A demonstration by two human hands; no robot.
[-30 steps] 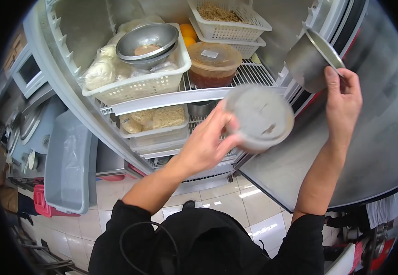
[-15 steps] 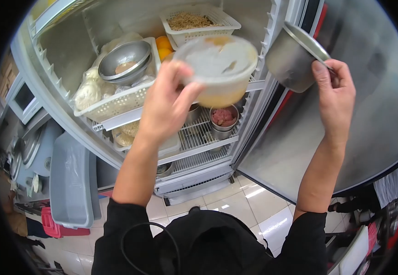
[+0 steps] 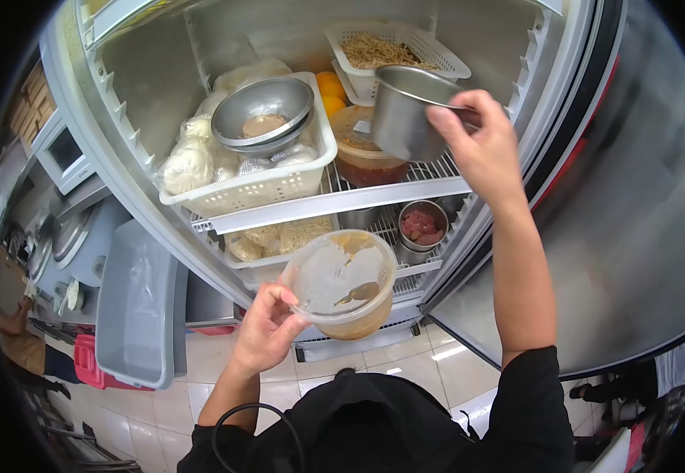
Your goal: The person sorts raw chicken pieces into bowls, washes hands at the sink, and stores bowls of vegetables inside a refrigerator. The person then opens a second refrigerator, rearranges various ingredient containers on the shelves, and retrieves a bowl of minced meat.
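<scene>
My left hand (image 3: pixel 267 325) grips the rim of a round lidded plastic tub (image 3: pixel 341 280) with brownish contents, held low in front of the fridge. Higher up, my right hand (image 3: pixel 476 142) pinches the rim of a steel pot (image 3: pixel 412 118) over the upper shelf. Behind the pot sits a lidded tub of red-brown food (image 3: pixel 358 150), partly covered by it. To its left, steel bowls (image 3: pixel 263 114) rest on a white basket (image 3: pixel 255 193) of wrapped white items. Shredded food fills another white basket (image 3: pixel 382 51) at the back.
The fridge door (image 3: pixel 610 236) stands open at the right. On the lower shelf are a steel container of pink meat (image 3: pixel 423 225) and bagged noodles (image 3: pixel 279 236). A grey bin (image 3: pixel 137 303) and a red container (image 3: pixel 90 363) stand left. People are partly visible at both sides.
My left hand has lowered the lidded tub from shelf height to below the lower shelf. My right hand has carried the steel pot leftward, from beside the door to over the upper shelf.
</scene>
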